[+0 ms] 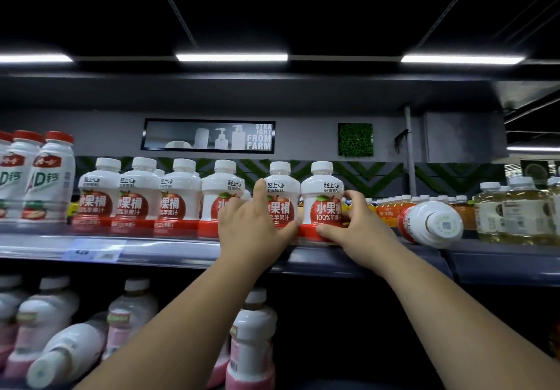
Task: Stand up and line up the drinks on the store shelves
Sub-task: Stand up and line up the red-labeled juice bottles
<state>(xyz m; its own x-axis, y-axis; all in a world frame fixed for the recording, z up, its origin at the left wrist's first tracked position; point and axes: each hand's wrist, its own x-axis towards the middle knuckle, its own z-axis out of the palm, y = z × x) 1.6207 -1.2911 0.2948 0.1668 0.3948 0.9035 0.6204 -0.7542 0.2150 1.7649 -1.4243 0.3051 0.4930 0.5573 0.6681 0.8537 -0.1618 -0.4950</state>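
A row of white apple-juice bottles with red apple labels stands along the front of the upper shelf (pixel 181 251). My left hand (pixel 251 223) grips one upright bottle (pixel 280 189) near the middle, forefinger raised against its shoulder. My right hand (pixel 351 223) holds the bottle beside it (pixel 322 195) at its red base, thumb in front and fingers behind. Both bottles stand touching each other. Another apple-juice bottle (pixel 430 221) lies on its side just to the right, its bottom facing me.
Tall white red-capped bottles (pixel 48 177) stand at the far left. Yellow tea bottles (pixel 515 210) stand at the right, small orange drinks (pixel 388 207) behind. On the lower shelf, pink-labelled bottles stand and one (pixel 69 356) lies tipped.
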